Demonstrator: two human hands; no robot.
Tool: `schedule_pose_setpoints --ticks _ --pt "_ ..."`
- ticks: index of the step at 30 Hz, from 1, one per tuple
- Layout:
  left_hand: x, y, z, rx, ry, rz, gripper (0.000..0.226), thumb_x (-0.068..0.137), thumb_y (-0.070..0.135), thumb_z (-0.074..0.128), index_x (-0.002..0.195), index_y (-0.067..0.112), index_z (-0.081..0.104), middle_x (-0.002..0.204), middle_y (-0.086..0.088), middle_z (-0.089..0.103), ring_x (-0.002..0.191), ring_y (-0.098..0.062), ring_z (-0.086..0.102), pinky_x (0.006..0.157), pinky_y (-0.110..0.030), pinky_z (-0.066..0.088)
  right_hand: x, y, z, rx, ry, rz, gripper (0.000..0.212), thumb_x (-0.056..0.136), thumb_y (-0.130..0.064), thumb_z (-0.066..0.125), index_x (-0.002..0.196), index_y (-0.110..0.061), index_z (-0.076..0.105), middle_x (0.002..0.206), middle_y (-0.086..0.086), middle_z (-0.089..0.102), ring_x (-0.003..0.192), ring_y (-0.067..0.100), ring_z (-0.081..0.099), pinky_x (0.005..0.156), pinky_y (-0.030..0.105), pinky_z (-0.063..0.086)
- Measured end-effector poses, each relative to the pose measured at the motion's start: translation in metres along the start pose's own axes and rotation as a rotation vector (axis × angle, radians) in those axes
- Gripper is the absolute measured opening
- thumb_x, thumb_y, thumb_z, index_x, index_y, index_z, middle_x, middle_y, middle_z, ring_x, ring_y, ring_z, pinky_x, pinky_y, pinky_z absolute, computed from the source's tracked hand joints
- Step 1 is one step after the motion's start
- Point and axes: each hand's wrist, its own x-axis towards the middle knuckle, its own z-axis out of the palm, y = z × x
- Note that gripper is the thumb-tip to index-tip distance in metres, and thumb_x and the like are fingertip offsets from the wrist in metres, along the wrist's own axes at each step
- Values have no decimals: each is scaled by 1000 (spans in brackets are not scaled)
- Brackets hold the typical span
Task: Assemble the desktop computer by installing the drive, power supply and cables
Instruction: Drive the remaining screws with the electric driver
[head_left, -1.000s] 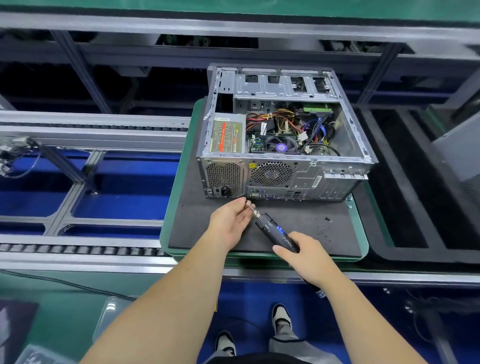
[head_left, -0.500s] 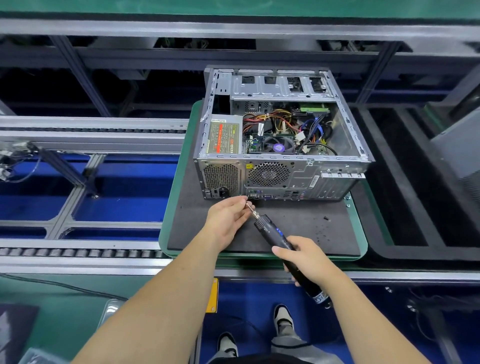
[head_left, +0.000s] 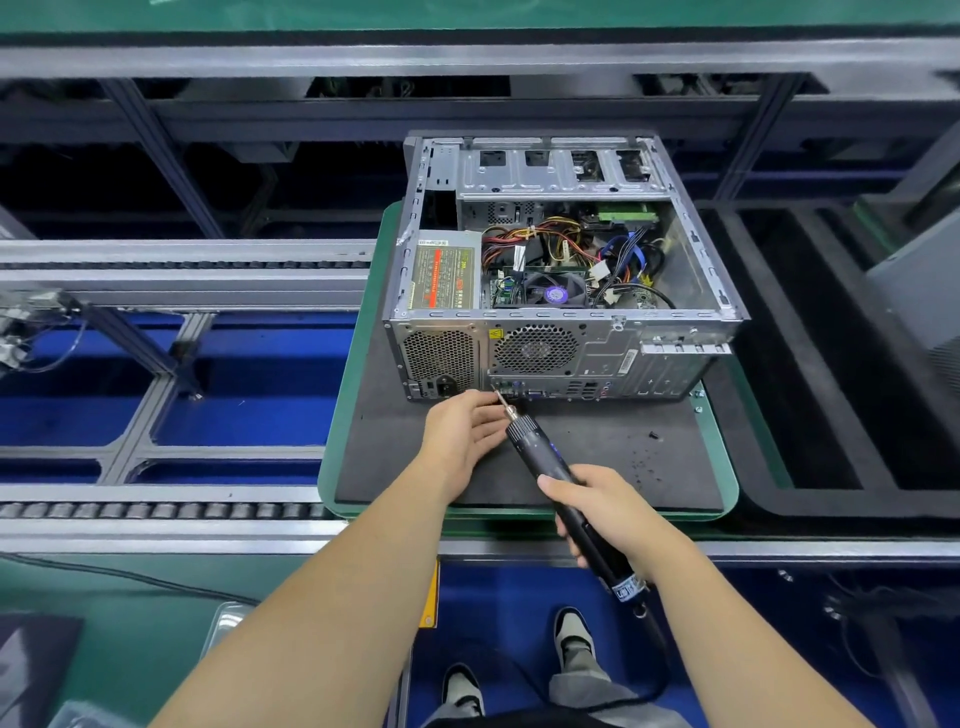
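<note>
My right hand (head_left: 605, 512) grips the black electric screwdriver (head_left: 558, 480); my left hand (head_left: 467, 428) pinches its bit at the open grey metal computer case (head_left: 561, 270), frame centre — I should seat the tip squarely before triggering.

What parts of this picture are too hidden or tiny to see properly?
All in the head view:
- The silver bit tip of the black electric screwdriver: the left hand covers it, so any screw there is hidden.
- The label on the grey power supply box inside the open metal computer case: print too small.
- The motherboard: tangled coloured cables hide most.
- The screwdriver's cord: cut off by the bottom edge.
</note>
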Motion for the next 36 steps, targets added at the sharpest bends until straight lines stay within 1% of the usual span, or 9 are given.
schedule_pose_setpoints --ticks 3,6,9,11,17,22,30,33,36 --pt "-9 4 -3 452 202 263 15 94 12 52 94 8 67 82 -8 71 77 -27 66 66 -32 54 -3 6 7 42 -28 41 45 75 -49 77 98 -14 59 70 8 64 57 26 58 56 35 52" --pt "-22 30 -6 1181 180 1020 6 86 13 58 84 13 64 77 0 63 75 -26 56 66 -35 45 -3 15 15 118 -61 56 41 78 -40 77 102 -13 58 71 8 62 59 26 58 56 35 51" --pt "-26 84 21 1215 30 1735 8 82 7 58 83 3 64 77 -10 59 71 -28 50 65 -38 38 -3 18 23 193 -67 52 38 80 -37 76 102 -13 57 71 9 61 59 28 58 56 38 52" --pt "-24 121 47 1238 19 1675 16 86 15 54 93 5 65 85 -7 61 79 -27 52 71 -38 41 -1 19 27 227 -54 53 36 80 -37 76 101 -13 57 71 9 60 59 28 58 55 39 53" --pt "0 154 67 1811 -386 768 66 99 67 18 118 22 63 111 -3 67 112 -25 56 106 -43 38 1 17 38 248 -27 50 35 79 -41 75 97 -18 56 70 8 61 55 27 57 53 36 50" --pt "22 140 58 2136 -395 838 85 75 93 4 58 24 50 59 2 55 77 -12 54 121 -47 9 1 13 40 254 -23 22 33 80 -42 73 98 -19 57 69 7 62 55 26 57 52 35 50" --pt "41 134 56 1905 -405 853 83 63 103 19 53 21 33 51 6 41 65 -6 56 120 -43 9 0 6 41 263 10 8 28 85 -37 69 102 -19 57 72 9 60 54 26 55 51 33 49" --pt "37 133 54 1886 -386 884 80 65 102 18 57 25 40 53 8 46 77 -5 58 121 -45 9 -1 5 41 257 15 7 26 88 -36 69 103 -19 57 73 10 60 55 27 55 52 33 49" --pt "32 133 54 1978 -328 892 100 61 101 7 97 26 62 79 4 58 126 -28 49 119 -45 8 -1 4 42 260 13 7 25 89 -35 68 104 -19 57 73 10 60 55 26 55 52 33 49"
